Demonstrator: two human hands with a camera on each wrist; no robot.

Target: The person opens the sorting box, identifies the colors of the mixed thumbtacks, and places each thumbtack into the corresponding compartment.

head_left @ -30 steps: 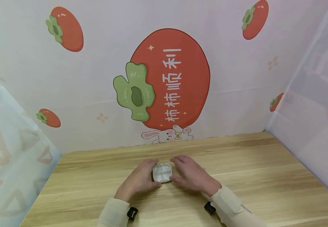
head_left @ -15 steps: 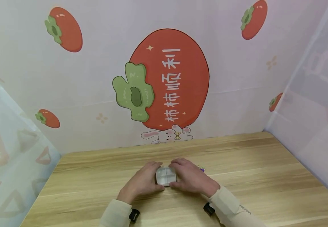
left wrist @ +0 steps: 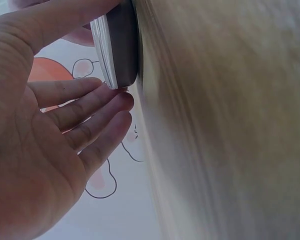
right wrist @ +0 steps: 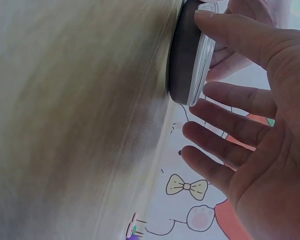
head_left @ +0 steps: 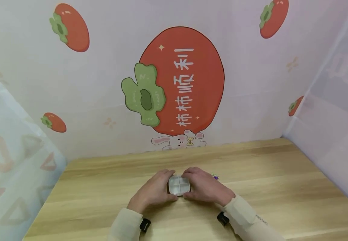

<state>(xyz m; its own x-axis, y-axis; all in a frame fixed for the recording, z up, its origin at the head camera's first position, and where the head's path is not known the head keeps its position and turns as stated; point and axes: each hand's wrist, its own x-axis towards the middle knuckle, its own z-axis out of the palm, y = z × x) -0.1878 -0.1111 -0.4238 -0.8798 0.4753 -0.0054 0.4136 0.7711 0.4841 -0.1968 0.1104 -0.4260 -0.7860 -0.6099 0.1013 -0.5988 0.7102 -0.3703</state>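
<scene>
A small square pill box (head_left: 179, 185) with a clear lid and several compartments lies on the table in the head view. Both wrist views show its dark base (left wrist: 123, 45) against the tabletop. My left hand (head_left: 155, 189) holds its left side, thumb at the near edge and fingertips at the far edge. On the opposite side my right hand (head_left: 205, 185) grips it the same way, the thumb (right wrist: 235, 30) touching the lid's rim. The lid looks closed.
A small purple and shiny trinket (head_left: 215, 176) lies on the table just beyond the right hand. The wooden table (head_left: 267, 174) meets a printed cloth backdrop (head_left: 101, 83) behind, with cloth walls at left and right.
The pill box has shifted slightly right, with both hands around it. The left hand has moved right along with it. More of the purple trinket shows past the right hand.
</scene>
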